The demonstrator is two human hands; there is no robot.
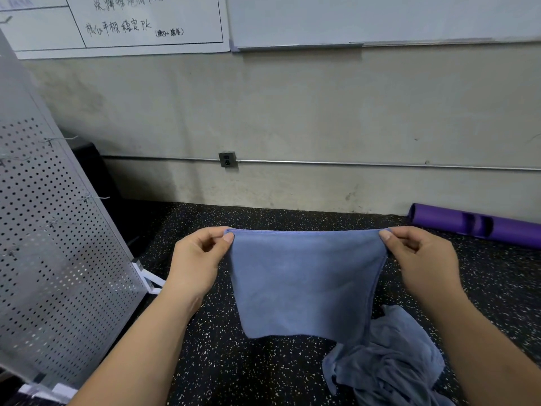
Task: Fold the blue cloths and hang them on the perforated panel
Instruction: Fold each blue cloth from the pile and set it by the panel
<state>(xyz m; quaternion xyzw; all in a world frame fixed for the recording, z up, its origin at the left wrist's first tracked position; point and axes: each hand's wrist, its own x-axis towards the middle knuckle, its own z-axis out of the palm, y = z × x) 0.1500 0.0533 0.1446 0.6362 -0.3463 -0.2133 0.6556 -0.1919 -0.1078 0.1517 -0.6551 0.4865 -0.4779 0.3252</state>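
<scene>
While both hands held it up, the blue cloth (pixel 304 282) hung in the air over the speckled floor (pixel 234 370), top edge running side to side, body draping down. Left hand (pixel 199 259) pinched the top left corner between thumb and fingers; right hand (pixel 418 256) pinched the top right corner the same way. Top edge looked doubled, so probably one fold already made, by my judgement.

Perforated panel (pixel 58 259) stood to the left, slanting away, nearer the left hand. Wire hooks (pixel 93 197) stuck out of it, none carrying a cloth in view. Hanging would likely mean swinging the cloth leftward, left hand leading.

Heap of loose blue cloths (pixel 389 361) lay on the floor at lower right, beside the right forearm. Rolled purple mat (pixel 474 225) lay against the wall, far right.

Writing: whiteboard (pixel 131 22) at upper left, handwritten Chinese; one line read 核心平板稳定 PK. Line above was cut off, small bracketed note too blurred. No label or brand seen on any cloth.
</scene>
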